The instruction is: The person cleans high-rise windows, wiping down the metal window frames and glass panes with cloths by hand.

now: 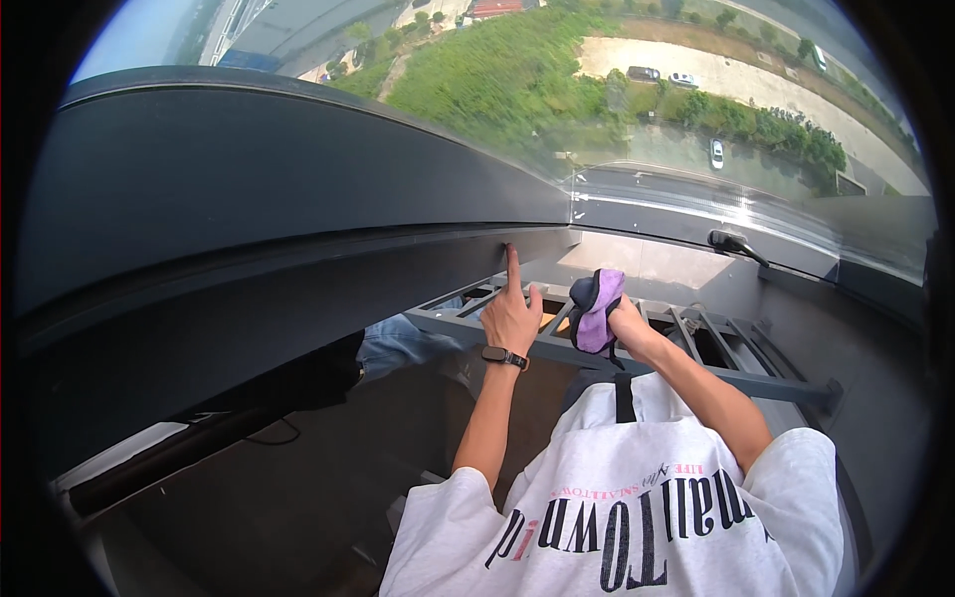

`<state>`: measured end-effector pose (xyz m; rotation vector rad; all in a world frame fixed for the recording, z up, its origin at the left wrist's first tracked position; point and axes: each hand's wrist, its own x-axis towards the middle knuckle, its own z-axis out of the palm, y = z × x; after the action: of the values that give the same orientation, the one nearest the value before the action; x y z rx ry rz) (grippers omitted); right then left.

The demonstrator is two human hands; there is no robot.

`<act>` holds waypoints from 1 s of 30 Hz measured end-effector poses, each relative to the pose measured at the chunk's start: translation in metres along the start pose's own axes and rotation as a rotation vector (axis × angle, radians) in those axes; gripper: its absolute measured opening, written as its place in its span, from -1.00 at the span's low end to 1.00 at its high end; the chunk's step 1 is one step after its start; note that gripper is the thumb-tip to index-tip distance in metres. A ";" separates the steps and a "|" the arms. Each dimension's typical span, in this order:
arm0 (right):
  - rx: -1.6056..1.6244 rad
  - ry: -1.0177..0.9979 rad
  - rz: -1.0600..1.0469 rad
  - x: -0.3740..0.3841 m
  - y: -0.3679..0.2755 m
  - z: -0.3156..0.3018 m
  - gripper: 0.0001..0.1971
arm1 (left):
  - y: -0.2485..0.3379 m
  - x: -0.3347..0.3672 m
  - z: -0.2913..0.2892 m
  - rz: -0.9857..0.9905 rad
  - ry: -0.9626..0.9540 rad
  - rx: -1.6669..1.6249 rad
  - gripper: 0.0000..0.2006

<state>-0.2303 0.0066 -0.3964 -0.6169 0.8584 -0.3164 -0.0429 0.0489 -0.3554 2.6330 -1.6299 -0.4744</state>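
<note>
1. My left hand [510, 323] has its index finger straight against the dark beam [398, 264], thumb spread, gripping nothing.
2. My right hand [629, 326], apart from the left, is clasped on the purple-and-dark cloth [601, 313], right of the dark beam, near its far end, not touching it.
3. The purple-and-dark cloth should be light, soft and unbreakable; I can't tell if it's damp or slippery.
4. I judge the bunched middle the surest hold, since loose edges would flop.

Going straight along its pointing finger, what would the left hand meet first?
The left hand would meet the dark beam first; its fingertip seems against it, though depth is unclear.
</note>
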 end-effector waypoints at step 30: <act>-0.177 0.065 -1.721 0.008 -0.128 0.217 -0.74 | -0.047 -0.074 0.176 0.049 -0.408 -0.194 -0.44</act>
<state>-0.0579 -0.0159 -0.2136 -1.4159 0.1985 -1.8155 -0.0781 0.1620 -0.5126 2.4609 -1.6317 -1.1664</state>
